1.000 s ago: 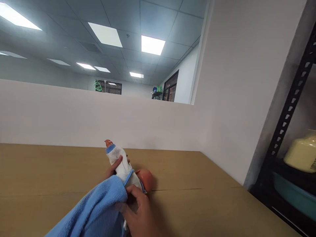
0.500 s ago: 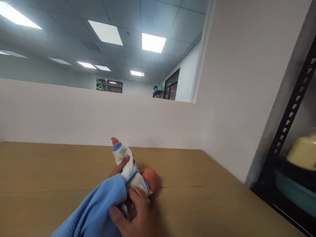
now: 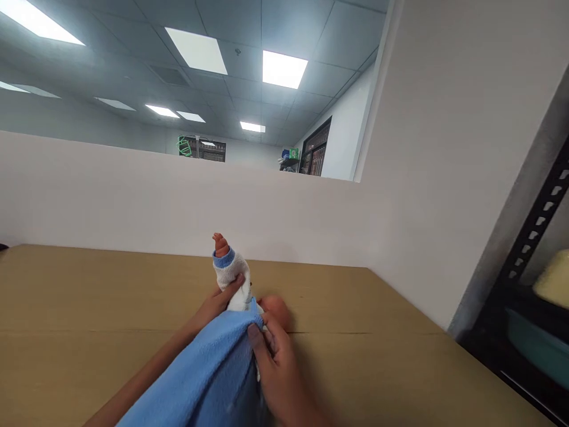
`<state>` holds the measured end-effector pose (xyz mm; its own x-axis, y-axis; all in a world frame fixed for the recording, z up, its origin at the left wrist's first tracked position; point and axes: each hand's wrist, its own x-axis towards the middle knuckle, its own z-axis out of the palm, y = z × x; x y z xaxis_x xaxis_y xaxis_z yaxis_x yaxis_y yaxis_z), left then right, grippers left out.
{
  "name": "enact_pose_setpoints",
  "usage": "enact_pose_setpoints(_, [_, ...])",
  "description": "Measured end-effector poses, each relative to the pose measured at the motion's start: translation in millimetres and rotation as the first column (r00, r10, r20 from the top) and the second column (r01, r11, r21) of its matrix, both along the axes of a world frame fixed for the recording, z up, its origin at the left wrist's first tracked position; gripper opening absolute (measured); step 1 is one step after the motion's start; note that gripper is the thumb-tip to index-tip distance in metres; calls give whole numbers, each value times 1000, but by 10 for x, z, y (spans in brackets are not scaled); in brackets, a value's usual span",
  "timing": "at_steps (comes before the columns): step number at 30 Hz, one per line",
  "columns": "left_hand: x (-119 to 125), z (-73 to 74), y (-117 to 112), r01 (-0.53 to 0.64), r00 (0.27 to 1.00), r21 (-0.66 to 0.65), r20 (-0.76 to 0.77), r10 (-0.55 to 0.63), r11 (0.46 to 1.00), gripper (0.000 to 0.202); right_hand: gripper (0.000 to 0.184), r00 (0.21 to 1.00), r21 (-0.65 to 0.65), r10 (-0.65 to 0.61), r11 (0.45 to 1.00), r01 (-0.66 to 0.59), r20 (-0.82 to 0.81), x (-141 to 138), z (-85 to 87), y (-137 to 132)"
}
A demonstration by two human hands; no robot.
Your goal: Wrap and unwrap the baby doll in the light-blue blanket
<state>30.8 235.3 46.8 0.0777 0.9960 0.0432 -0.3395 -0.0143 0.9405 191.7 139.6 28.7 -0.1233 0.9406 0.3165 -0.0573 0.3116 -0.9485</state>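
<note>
A baby doll point(image 3: 275, 307) lies on the wooden table, its head pointing right. It wears a white outfit with a blue cuff, and one arm point(image 3: 240, 270) sticks up toward the wall. My left hand point(image 3: 229, 293) is closed around that white sleeve, below the doll's bare hand. Pinched between the thumb and fingers of my right hand point(image 3: 280, 362) is the edge of a blue fleece cloth point(image 3: 213, 362), close to the doll's chest. The cloth covers most of the doll's body and hangs toward me.
A low white wall point(image 3: 178, 201) rises behind the wooden tabletop point(image 3: 111, 284), and a taller one stands on the right. Beyond it is a black slotted shelf rack point(image 3: 528, 243) holding a yellow object point(image 3: 553, 281) and a teal container point(image 3: 537, 344).
My right hand has gone from resting on the doll to gripping the blue cloth's edge, drawing it up over the chest. The cloth no longer covers my left forearm.
</note>
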Motion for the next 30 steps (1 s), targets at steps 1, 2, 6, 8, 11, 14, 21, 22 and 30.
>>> enact_pose_setpoints(1, [-5,2,-10,10,1000,-1,18,-10,1000,52,59,998,2,-23,1000,23,58,16,-2,-3])
enact_pose_setpoints(2, [-7,6,-23,19,999,-1,37,-19,1000,61,56,992,3,-39,999,39,121,38,11,-10])
enact_pose_setpoints(6, [3,27,-58,38,996,-6,81,-37,999,75,47,938,-42,89,996,-80,336,184,211,-44])
enact_pose_setpoints(8, [4,21,-32,19,996,0,89,-19,1000,77,43,891,-64,210,977,-201,402,288,361,-55])
enact_pose_setpoints(11, [-17,-8,68,-28,995,10,97,27,1000,85,41,831,-75,308,948,-309,463,465,531,-56])
enact_pose_setpoints(14, [-64,-43,183,-62,993,10,99,61,998,90,51,777,-229,401,916,-330,484,626,546,-38])
enact_pose_setpoints(21, [-162,-50,265,-111,989,14,103,109,994,91,39,740,-191,303,953,-235,601,587,394,-125])
enact_pose_setpoints(22, [-174,-50,268,-111,988,17,107,109,994,88,33,756,-141,258,966,-218,602,542,400,-162])
enact_pose_setpoints(30, [-307,-85,330,-111,970,-19,217,112,994,51,9,911,-165,330,941,-296,246,283,196,-102])
